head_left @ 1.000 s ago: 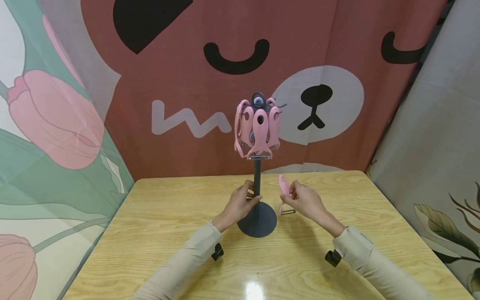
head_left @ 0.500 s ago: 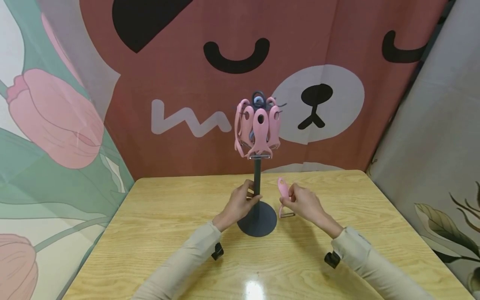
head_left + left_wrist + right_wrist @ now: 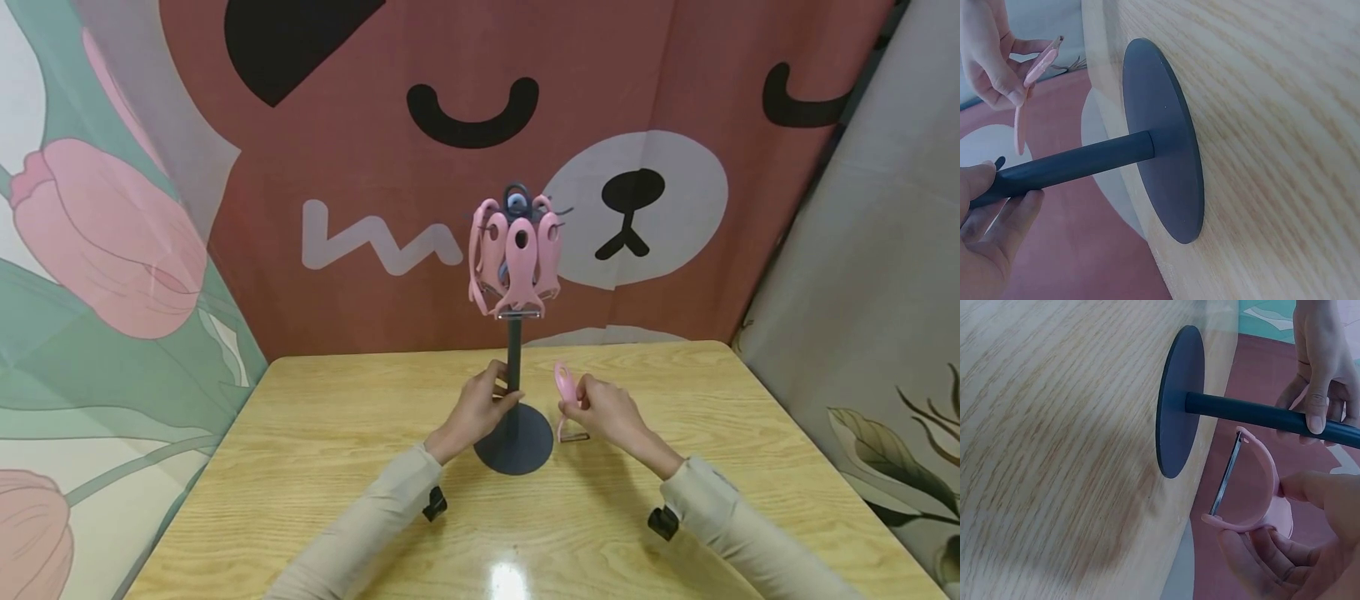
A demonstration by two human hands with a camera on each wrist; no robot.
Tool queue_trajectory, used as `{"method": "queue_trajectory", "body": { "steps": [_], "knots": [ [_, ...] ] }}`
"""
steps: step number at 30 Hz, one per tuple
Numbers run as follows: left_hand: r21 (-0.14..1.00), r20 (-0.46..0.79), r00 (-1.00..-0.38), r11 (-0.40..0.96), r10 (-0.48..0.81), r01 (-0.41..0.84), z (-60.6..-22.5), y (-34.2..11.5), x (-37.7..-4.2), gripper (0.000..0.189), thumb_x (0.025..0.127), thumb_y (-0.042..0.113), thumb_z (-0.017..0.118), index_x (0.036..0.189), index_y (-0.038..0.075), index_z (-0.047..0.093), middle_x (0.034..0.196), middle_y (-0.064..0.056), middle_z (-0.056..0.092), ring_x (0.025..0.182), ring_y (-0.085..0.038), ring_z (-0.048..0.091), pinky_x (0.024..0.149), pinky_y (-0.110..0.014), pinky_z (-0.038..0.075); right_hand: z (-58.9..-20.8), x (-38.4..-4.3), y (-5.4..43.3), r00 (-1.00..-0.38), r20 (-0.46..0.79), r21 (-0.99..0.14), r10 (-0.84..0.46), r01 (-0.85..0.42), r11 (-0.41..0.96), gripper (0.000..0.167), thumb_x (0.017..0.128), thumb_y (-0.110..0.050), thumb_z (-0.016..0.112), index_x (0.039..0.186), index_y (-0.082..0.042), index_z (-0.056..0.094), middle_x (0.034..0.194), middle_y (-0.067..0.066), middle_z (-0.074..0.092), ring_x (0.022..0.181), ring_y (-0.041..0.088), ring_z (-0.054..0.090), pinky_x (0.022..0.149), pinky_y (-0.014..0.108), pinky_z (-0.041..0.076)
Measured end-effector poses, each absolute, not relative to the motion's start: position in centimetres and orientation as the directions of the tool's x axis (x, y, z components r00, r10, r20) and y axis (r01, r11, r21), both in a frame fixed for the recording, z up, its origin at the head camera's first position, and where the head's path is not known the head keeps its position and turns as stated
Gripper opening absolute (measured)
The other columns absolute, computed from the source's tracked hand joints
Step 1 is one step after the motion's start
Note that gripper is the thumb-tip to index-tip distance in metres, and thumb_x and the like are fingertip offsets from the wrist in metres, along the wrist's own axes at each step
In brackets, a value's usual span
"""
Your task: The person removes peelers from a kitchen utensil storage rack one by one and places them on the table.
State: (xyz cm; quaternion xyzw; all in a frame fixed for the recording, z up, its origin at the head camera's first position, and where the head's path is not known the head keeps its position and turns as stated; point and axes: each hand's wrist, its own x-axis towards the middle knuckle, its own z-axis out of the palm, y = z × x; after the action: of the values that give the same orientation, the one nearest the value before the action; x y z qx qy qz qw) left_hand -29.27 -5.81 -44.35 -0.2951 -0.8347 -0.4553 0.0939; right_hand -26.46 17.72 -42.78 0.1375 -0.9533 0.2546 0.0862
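Note:
A dark rack (image 3: 513,358) with a round base (image 3: 525,454) stands upright on the table, and several pink peelers (image 3: 521,267) hang from hooks around its top. My left hand (image 3: 477,408) grips the rack's pole, thumb on the near side; the left wrist view shows the pole (image 3: 1085,162) between thumb and fingers. Just right of the pole, my right hand (image 3: 609,410) pinches another pink peeler (image 3: 565,383) by its handle, its blade end pointing down. In the right wrist view this peeler's metal blade (image 3: 1227,475) spans a pink curved frame, held apart from the pole.
The light wood table (image 3: 300,450) extends on both sides of the rack. Close behind its back edge hangs a curtain (image 3: 360,308) with a bear print. Patterned cloths hang at the left and right.
My right hand has lowered slightly with the peeler, keeping it beside the pole. My left hand and the rack have stayed in place.

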Motion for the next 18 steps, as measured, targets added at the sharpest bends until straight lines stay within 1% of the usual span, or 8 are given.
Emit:
{"method": "queue_trajectory", "body": {
  "steps": [7,13,18],
  "knots": [
    [0.703,0.436,-0.804,0.404,0.404,0.585,-44.5,-5.7,-29.4,0.028,0.094,0.008,0.069,0.117,0.003,0.053,0.102,-0.011,0.065,0.089,-0.024,0.071,0.072,-0.026,0.058,-43.3,-26.6,17.8,-0.963,0.167,-0.453,-0.21,-0.264,0.852,0.032,0.09,-0.029,0.073,0.083,-0.004,0.055,0.063,0.002,0.049,0.05,0.015,0.041,0.045,0.027,0.03],
    [0.699,0.442,-0.799,0.402,0.407,0.592,-44.6,-5.7,-29.4,0.028,0.094,0.008,0.068,0.117,0.003,0.053,0.102,-0.011,0.065,0.089,-0.024,0.071,0.072,-0.024,0.057,-43.8,-26.8,17.8,-0.967,0.127,-0.453,-0.221,-0.255,0.854,0.031,0.09,-0.029,0.073,0.08,-0.006,0.055,0.063,0.002,0.049,0.05,0.014,0.04,0.045,0.026,0.03],
    [0.703,0.435,-0.802,0.402,0.409,0.587,-44.7,-5.8,-29.4,0.027,0.095,0.01,0.067,0.117,0.004,0.053,0.103,-0.011,0.064,0.09,-0.025,0.071,0.073,-0.024,0.057,-44.2,-26.9,17.8,-0.969,0.08,-0.434,-0.235,-0.246,0.867,0.03,0.09,-0.029,0.072,0.078,-0.008,0.055,0.062,0.002,0.05,0.051,0.014,0.042,0.046,0.026,0.031]
  ]
}}
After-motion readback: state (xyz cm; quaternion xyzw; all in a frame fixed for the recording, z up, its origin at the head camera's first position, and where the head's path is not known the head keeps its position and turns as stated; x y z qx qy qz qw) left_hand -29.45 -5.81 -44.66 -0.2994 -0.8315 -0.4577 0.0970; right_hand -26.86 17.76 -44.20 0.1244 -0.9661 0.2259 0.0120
